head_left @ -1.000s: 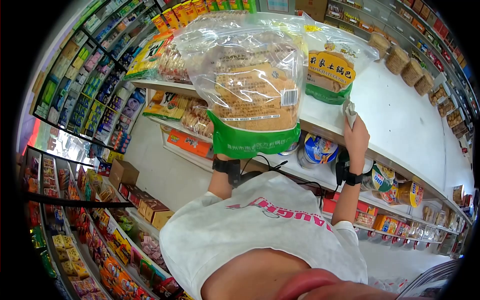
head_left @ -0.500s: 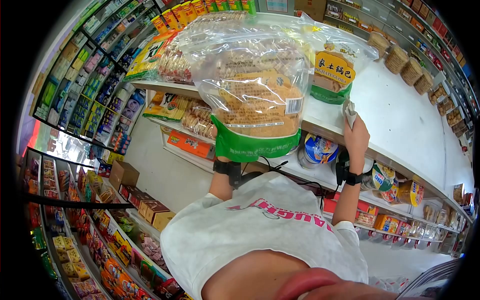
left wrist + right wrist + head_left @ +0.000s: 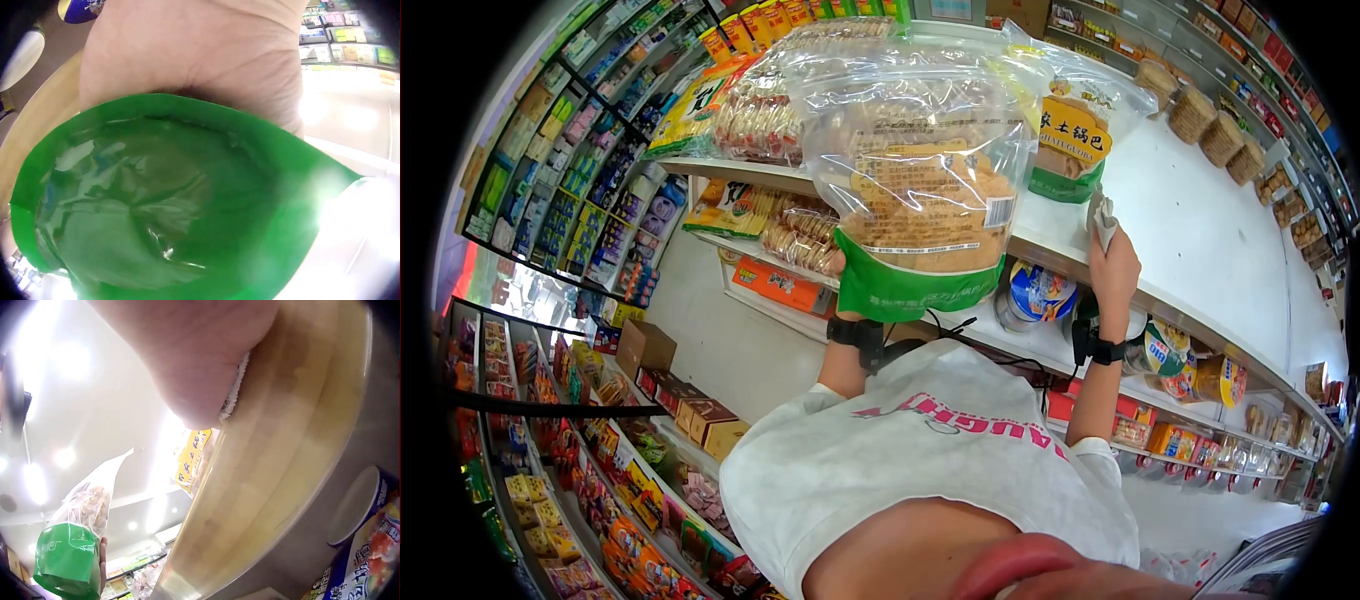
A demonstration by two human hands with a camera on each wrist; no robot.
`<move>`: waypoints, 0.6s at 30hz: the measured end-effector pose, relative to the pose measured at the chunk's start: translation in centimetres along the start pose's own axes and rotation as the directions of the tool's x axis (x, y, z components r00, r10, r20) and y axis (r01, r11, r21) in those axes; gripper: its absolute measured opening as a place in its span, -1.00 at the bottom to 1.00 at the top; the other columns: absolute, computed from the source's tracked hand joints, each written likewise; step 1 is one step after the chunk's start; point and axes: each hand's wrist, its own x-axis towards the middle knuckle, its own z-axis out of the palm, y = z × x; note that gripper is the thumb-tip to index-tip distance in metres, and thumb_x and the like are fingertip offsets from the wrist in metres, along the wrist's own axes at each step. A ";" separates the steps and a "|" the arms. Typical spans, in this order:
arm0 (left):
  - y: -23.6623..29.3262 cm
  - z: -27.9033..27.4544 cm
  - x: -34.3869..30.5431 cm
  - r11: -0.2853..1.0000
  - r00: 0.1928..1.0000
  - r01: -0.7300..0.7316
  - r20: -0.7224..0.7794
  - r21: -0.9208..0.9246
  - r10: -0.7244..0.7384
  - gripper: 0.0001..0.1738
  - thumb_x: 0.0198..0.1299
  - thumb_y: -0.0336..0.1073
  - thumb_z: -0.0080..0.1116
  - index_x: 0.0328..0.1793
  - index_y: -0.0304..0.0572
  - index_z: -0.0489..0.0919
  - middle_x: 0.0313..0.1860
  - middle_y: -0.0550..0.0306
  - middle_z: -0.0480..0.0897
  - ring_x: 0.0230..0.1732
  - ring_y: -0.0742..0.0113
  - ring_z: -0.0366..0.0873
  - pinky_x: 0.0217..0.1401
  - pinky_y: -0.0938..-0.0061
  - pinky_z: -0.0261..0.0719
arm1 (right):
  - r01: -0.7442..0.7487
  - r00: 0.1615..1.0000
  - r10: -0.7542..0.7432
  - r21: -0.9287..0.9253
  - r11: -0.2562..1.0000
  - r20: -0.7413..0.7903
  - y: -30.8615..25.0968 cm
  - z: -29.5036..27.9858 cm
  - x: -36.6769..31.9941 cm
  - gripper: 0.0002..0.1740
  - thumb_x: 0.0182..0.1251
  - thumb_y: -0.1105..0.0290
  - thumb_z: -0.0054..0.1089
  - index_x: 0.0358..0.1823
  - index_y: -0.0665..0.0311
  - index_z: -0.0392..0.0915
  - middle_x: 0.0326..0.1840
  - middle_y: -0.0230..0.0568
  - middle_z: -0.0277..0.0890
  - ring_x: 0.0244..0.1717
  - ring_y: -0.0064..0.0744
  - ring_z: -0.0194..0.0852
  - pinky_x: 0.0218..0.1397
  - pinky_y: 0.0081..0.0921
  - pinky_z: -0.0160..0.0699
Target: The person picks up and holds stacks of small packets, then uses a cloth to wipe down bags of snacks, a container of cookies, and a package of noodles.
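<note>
Clear plastic over a solid green foot: such is the bag (image 3: 925,190) I have up in front of me, lying across the front edge of the white shelf (image 3: 1200,210) as the head view shows it. Whether it touches that edge, I cannot tell. Attitude: near upright, leaning a little, mouth end up.

Upper part transparent, wrinkled, with strong white glare; a seal strip (image 3: 910,74) runs across near the mouth. Through the film I see tan contents filling the lower half. Small dark print covers the middle, partly over a yellow-tan panel (image 3: 910,165); too fine to read. Barcode (image 3: 999,212) on white ground, by the right-hand edge. Green band (image 3: 920,287) below, its upper edge dipping in the middle, carries pale characters. Left wrist view: underside is an oval of glossy green film, creased, with bright spots.

Left hand (image 3: 194,56): grasping the bag low at its left side; most of the fingers are hidden. Right hand (image 3: 1114,270): fingers closed around a pale grey cloth (image 3: 1104,217) at the shelf edge, apart from the bag.

Surroundings: a second bag (image 3: 1068,130), also green-footed, stands on the shelf just beside, its yellow-orange label bearing black characters. Clear-wrapped packs (image 3: 762,118) lie on the other side. Noodle tubs (image 3: 1040,295) sit one level below
</note>
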 end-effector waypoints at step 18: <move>-2.1 4.9 2.4 0.962 0.931 0.268 -0.272 0.052 -0.244 -0.01 0.02 0.12 0.35 0.49 -0.23 0.24 0.36 -0.08 0.43 0.26 0.03 0.47 0.33 0.18 0.48 | 0.026 0.990 0.092 0.794 0.607 -0.103 -7.9 0.1 -6.6 -0.41 0.62 0.07 -0.21 0.37 0.46 0.25 0.27 -0.05 0.39 0.29 -0.38 0.30 0.32 -0.45 0.30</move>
